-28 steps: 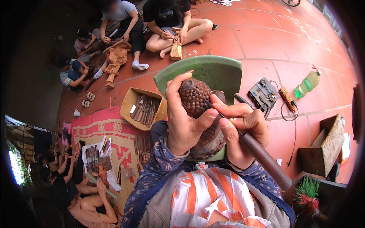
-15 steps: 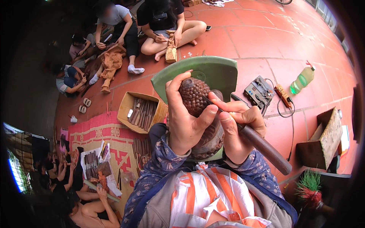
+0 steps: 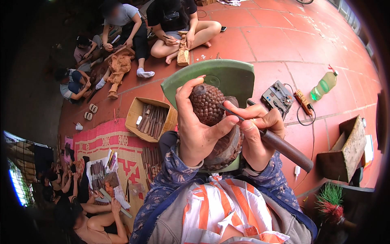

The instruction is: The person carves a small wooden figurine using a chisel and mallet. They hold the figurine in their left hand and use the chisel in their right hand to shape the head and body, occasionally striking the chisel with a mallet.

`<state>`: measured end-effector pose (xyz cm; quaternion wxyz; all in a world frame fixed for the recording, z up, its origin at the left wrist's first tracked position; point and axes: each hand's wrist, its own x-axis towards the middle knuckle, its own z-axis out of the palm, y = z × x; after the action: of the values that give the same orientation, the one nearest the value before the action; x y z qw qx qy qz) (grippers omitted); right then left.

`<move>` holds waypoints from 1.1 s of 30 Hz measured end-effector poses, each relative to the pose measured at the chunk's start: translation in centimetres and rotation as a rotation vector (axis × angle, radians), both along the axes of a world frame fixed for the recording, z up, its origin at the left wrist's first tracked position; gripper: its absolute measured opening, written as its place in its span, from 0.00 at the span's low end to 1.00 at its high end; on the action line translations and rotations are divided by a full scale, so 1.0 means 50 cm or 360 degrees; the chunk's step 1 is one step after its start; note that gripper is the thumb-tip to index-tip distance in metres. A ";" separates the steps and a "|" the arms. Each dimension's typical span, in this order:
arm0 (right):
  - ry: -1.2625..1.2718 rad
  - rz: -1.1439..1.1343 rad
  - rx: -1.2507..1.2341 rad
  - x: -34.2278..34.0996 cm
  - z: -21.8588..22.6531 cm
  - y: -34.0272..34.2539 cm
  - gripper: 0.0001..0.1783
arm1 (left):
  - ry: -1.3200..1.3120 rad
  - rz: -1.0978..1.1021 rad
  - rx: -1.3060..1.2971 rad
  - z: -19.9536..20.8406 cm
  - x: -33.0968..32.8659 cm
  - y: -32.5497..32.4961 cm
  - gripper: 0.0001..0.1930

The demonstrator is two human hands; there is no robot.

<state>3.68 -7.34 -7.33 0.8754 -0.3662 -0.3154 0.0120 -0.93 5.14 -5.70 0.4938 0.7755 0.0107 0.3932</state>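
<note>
A dark brown wooden statue (image 3: 206,106) leans in front of my lap, its rounded head covered in rows of small knobs. My left hand (image 3: 194,132) wraps its left side, with the fingers over the head's top and the thumb toward the chisel. In my right hand (image 3: 262,136) is a carving chisel (image 3: 289,152) with a long dark handle pointing to the lower right. Its thin metal blade runs past both thumbs, and the tip is at the knobs' right edge. The statue's lower body is partly hidden behind my hands.
A green plastic chair (image 3: 241,77) is behind the statue. A cardboard box (image 3: 136,110) of chisels stands left. To the right are a grey electrical device (image 3: 277,97), a power strip (image 3: 302,101), a bottle (image 3: 324,86) and a wooden box (image 3: 339,152). Several people work nearby.
My right hand has shifted slightly and turned, so more of the chisel's blade shows. The left hand keeps its grip on the statue. A person at lower left has moved their hands.
</note>
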 end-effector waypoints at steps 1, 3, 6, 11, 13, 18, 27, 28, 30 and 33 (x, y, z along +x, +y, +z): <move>-0.0042 -0.0044 -0.0058 0.001 -0.002 -0.001 0.11 | 0.0010 -0.0007 -0.0041 0.000 -0.001 -0.002 0.44; -0.0076 -0.0094 -0.0100 0.000 -0.001 0.001 0.11 | 0.0021 -0.0017 -0.0082 0.001 -0.002 -0.005 0.43; -0.0124 -0.0101 -0.0087 -0.003 0.004 0.002 0.10 | 0.0024 -0.0015 -0.0078 0.001 -0.003 -0.005 0.43; -0.0234 -0.0114 -0.0108 0.004 0.008 -0.005 0.09 | 0.0035 -0.0027 -0.0086 0.000 0.000 -0.003 0.43; -0.0185 -0.0097 -0.0063 -0.001 0.008 -0.005 0.09 | 0.0027 -0.0026 -0.0075 0.002 -0.002 -0.006 0.44; -0.0182 -0.0163 -0.0134 -0.003 0.015 -0.004 0.10 | 0.0025 0.0002 0.0008 0.004 -0.002 -0.005 0.44; -0.0211 -0.0211 -0.0288 -0.008 0.042 -0.013 0.09 | 0.0018 0.0014 0.0067 0.006 -0.003 -0.003 0.43; -0.0172 -0.0183 -0.0235 -0.008 0.040 -0.011 0.09 | 0.0018 0.0004 0.0041 0.005 -0.002 -0.004 0.43; -0.0143 -0.0160 -0.0205 -0.009 0.040 -0.010 0.09 | 0.0017 -0.0008 0.0013 0.003 -0.001 -0.004 0.43; -0.0181 -0.0183 -0.0299 -0.009 0.048 -0.016 0.09 | -0.0001 -0.0006 0.0032 0.001 0.000 -0.004 0.42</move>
<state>3.24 -8.14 -4.92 0.8173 -0.4640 -0.3404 -0.0294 -0.94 4.95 -5.63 0.4868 0.7804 0.0051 0.3925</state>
